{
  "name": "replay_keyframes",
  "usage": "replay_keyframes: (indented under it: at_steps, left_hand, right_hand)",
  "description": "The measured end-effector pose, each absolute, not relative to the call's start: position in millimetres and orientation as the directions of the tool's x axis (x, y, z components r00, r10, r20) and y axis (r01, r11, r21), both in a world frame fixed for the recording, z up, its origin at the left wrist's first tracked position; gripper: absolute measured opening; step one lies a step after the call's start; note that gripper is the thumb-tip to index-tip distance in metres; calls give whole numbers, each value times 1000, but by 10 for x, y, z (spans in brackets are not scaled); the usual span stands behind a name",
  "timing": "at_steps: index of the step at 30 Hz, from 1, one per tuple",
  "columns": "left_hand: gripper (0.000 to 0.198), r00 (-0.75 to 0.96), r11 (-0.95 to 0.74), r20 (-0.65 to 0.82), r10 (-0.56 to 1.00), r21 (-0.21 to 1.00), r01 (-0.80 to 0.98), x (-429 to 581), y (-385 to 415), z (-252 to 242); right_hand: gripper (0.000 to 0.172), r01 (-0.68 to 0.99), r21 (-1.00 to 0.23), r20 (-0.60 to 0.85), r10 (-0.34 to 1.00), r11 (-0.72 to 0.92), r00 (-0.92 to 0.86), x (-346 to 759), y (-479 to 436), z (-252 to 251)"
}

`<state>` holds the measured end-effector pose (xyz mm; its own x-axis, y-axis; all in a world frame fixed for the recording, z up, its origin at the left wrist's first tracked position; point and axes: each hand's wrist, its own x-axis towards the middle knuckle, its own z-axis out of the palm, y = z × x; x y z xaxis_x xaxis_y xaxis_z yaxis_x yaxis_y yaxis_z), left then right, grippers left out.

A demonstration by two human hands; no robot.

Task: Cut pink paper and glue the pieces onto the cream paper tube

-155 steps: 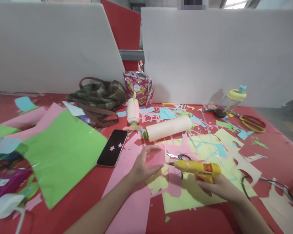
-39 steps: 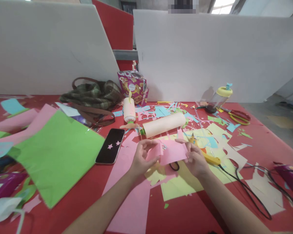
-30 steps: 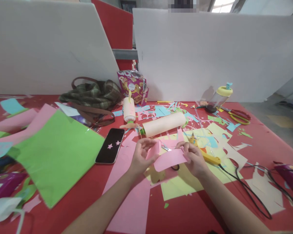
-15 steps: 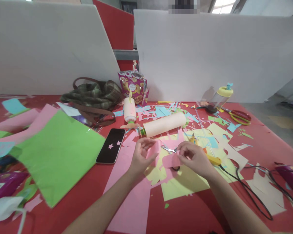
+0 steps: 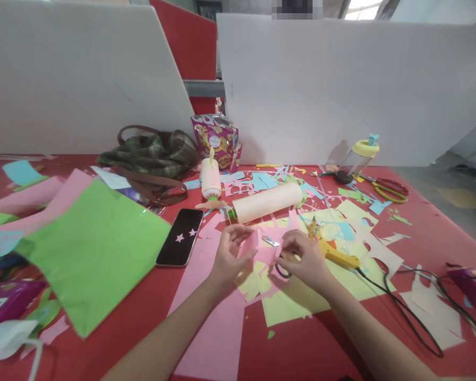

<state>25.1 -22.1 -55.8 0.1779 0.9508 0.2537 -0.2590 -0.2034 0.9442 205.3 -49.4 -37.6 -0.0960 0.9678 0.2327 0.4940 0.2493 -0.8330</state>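
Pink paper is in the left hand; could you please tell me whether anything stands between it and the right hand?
Nothing visible stands between the pink paper and the right hand; the black-handled scissors show in that gap but appear to lie lower down.

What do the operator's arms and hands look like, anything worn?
Bare, ungloved human left hand and right hand, five-fingered. Slender left forearm and right forearm run out of the bottom of frame; no sleeves in view. No watch, bracelet, ring, marking or attached cable visible. Nail detail too small to tell.
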Motion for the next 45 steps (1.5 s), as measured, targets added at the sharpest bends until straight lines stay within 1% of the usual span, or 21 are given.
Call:
replay_keyframes:
  at_steps: [3,5,7,10,13,15,22,34,40,45]
  left_hand:
    - [42,201,-231,282,938,942,-242,249,-232,-565]
    - [43,225,-249,300,927,941,-229,248,-243,-562]
    - [44,247,-267,319,915,938,-222,250,-258,-554]
    - [45,259,-285,336,905,934,-215,259,-285,-545]
    - [47,264,-298,349,899,930,-215,273,-310,-545]
    - [47,270,-305,358,894,927,-219,281,-322,-550]
    - [46,279,-294,352,893,928,-227,294,-343,-558]
    - [46,284,-301,365,887,921,-246,304,-360,-538]
    - [48,287,-297,365,886,920,-254,303,-357,-559]
    - [48,282,-286,361,889,918,-275,308,-363,-572]
  right_hand:
    - [20,487,-823,284,954,292,-91,2043,-504,-356]
    - [19,409,-853,316,944,326,-94,2039,-514,-346]
    - [21,297,-886,341,934,356,-105,2033,-524,-351]
    - [24,163,-905,374,918,392,-131,2013,-538,-376]
    - [26,83,-913,386,913,398,-132,1988,-550,-399]
    - [27,61,-919,378,917,388,-130,1974,-558,-404]
    - [29,36,-924,374,917,382,-136,1950,-587,-385]
    - [22,126,-908,387,915,400,-116,1940,-581,-370]
    - [22,178,-898,387,914,403,-119,1955,-584,-375]
    - [23,192,-896,382,916,400,-123,1953,-584,-372]
